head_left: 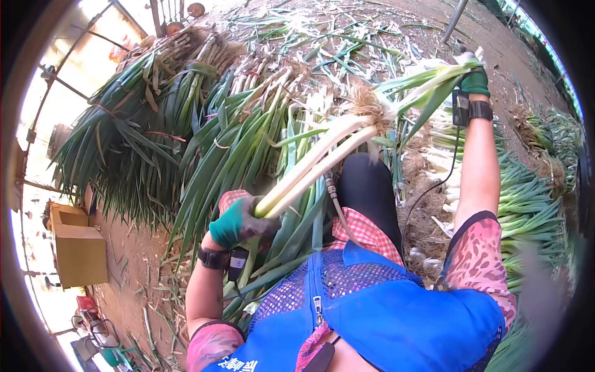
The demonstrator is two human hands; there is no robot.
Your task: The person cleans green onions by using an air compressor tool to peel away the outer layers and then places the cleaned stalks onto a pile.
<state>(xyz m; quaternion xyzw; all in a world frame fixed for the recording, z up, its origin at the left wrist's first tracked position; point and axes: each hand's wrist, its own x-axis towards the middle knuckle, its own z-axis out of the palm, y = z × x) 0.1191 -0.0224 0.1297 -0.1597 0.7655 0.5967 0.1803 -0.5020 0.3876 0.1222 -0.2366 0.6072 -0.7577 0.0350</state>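
My left hand (238,223), in a green and grey glove, is closed round the green part of two thick leek stalks (322,158). Their pale shafts slant up to the right and end in brown roots (367,106). At the upper right my right hand (473,73), gloved too, is closed on the far end of peeled-back green leaves (427,84) that stretch from near the roots. The fingertips of my right hand are hard to make out.
Large bundles of untrimmed leeks (142,124) are heaped at the left. Cleaned leeks (527,204) lie in rows at the right. Leaf scraps (310,37) litter the ground ahead. A hose with a metal fitting (331,186) stands by my knee. A cardboard box (77,248) sits far left.
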